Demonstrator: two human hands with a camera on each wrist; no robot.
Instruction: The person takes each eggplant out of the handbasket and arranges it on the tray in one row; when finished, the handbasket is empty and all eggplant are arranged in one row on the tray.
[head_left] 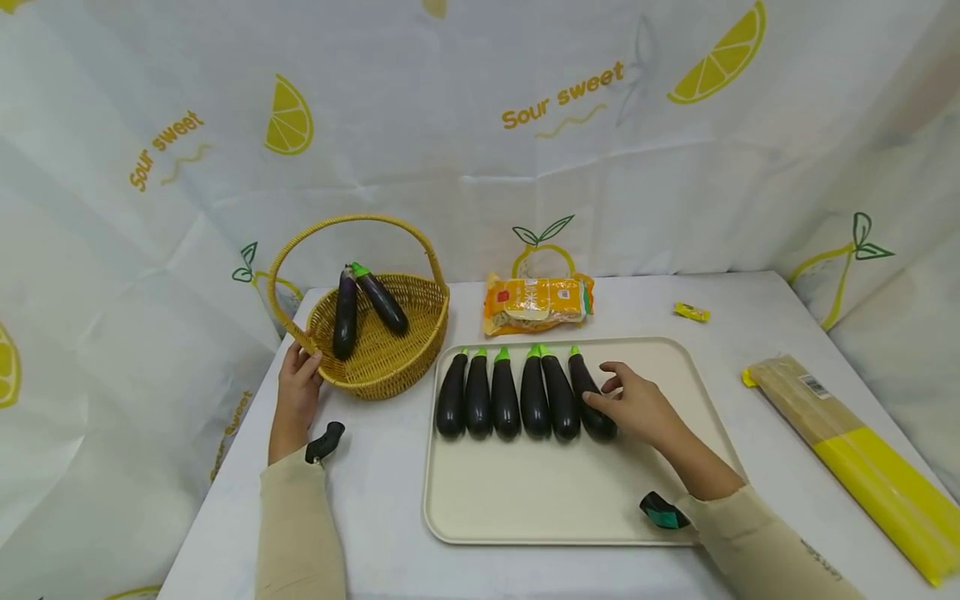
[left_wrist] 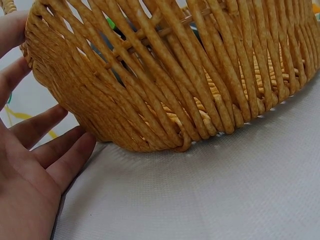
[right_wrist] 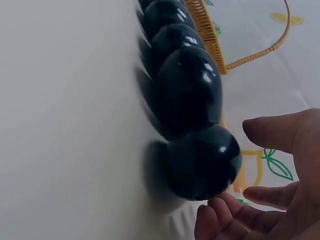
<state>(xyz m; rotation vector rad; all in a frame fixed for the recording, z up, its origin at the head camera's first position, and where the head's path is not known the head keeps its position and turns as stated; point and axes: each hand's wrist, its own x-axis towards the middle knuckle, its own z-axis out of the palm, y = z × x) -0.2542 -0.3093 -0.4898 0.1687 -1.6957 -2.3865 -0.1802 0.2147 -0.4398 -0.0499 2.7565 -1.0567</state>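
My left hand (head_left: 297, 390) rests its nearly straight fingers against the side of a wicker basket (head_left: 393, 382), below one end of the arched handle. Two eggplants lean inside, a left one (head_left: 345, 317) and a right one (head_left: 384, 304). On a beige tray (head_left: 525, 496) several more eggplants (head_left: 506, 400) lie side by side, green stems pointing away. Over the rightmost eggplant (head_left: 581, 377) is my right hand (head_left: 637, 408). The right wrist view shows its thumb (right_wrist: 270, 131) apart from that eggplant (right_wrist: 202, 162), with fingertips close beside or touching it; contact is unclear.
Behind the tray lies an orange food packet (head_left: 538, 302). A small yellow wrapped piece (head_left: 692, 312) is at the back right. Along the right side stretches a long yellow and clear package (head_left: 847, 450). A printed white curtain (head_left: 450, 125) hangs behind the table.
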